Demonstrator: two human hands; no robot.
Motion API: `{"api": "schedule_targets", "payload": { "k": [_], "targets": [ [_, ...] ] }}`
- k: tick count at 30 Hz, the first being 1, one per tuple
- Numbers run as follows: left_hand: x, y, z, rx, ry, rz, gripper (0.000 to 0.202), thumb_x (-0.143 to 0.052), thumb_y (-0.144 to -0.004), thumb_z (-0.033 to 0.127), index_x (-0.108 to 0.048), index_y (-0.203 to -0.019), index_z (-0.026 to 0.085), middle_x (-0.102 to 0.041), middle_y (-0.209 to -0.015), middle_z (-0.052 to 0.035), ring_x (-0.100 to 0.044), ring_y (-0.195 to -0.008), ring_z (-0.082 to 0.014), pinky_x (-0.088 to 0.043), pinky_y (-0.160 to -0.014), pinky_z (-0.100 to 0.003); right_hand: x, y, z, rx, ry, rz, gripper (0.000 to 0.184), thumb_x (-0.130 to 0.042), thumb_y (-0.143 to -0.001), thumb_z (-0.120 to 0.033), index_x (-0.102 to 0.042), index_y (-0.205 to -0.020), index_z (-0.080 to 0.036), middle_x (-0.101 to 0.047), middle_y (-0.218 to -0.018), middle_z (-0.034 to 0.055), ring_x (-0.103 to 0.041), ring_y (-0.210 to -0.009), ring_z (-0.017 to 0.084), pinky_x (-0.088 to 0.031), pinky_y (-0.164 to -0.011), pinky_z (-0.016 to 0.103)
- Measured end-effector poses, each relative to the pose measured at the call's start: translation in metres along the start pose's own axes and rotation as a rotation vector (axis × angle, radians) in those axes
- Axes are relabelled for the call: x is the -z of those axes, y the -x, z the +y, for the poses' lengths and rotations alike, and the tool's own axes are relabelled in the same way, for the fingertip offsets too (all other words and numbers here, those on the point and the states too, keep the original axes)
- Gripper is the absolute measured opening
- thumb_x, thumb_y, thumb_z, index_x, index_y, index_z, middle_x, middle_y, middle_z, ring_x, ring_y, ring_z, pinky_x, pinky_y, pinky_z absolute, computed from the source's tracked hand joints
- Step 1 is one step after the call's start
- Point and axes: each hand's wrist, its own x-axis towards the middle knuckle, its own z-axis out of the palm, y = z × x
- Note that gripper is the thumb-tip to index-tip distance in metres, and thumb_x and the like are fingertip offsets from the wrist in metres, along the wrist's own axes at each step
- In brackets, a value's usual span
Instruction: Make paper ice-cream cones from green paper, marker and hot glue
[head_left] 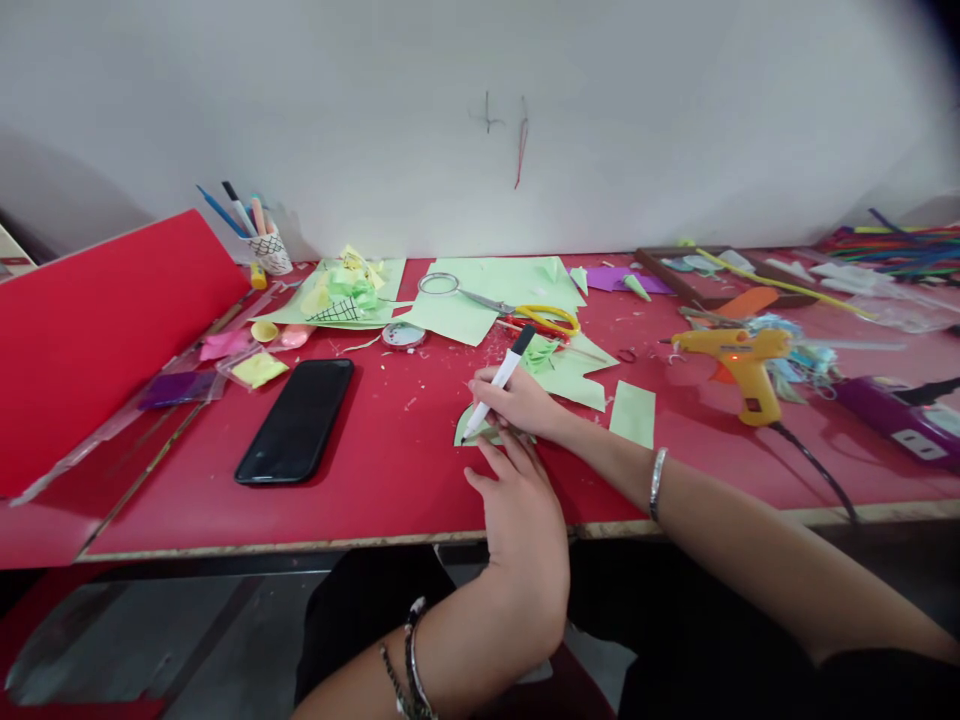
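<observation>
My right hand (520,398) grips a white marker (491,396) with a black cap on its upper end. The marker's tip touches the left part of a small pale green paper piece (463,425) with a curved, dark-lined edge, lying on the red table. My left hand (517,485) rests at the paper's near edge, its fingers spread and the fingertips on or beside the paper. The two hands cover much of the piece. Just beyond them lie more green paper scraps (577,372) and a green rectangle (632,414).
A black phone (296,422) lies to the left. Yellow-handled scissors (544,318) rest on green sheets at the back. On the right are a yellow glue gun (739,360) with a cord and a purple tool (900,418). A pen cup (268,250) stands at the wall.
</observation>
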Motion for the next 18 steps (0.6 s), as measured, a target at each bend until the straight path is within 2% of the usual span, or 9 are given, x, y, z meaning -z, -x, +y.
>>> {"api": "schedule_targets", "payload": {
  "k": [12, 18],
  "targets": [
    [-0.002, 0.0, 0.001, -0.016, -0.005, 0.013, 0.066, -0.052, -0.075, 0.021, -0.026, -0.132, 0.001, -0.025, -0.136, -0.0258, -0.034, -0.118, -0.0433, -0.046, -0.083, -0.049, 0.005, 0.0, -0.001, 0.006, 0.054, 0.083, 0.024, -0.042, -0.076, -0.025, -0.043, -0.054, -0.017, -0.043, -0.038, -0.007, -0.034, -0.032, 0.003, -0.025, -0.032, 0.015],
    [-0.001, 0.001, -0.001, -0.017, 0.029, 0.008, 0.069, -0.055, -0.073, 0.019, -0.025, -0.132, 0.001, -0.026, -0.135, -0.0271, -0.033, -0.118, -0.0444, -0.045, -0.082, -0.05, 0.011, 0.001, -0.002, -0.002, 0.106, 0.143, 0.025, -0.041, -0.077, -0.026, -0.044, -0.053, -0.017, -0.042, -0.039, -0.0064, -0.035, -0.034, 0.004, -0.028, -0.034, 0.016]
  ]
}}
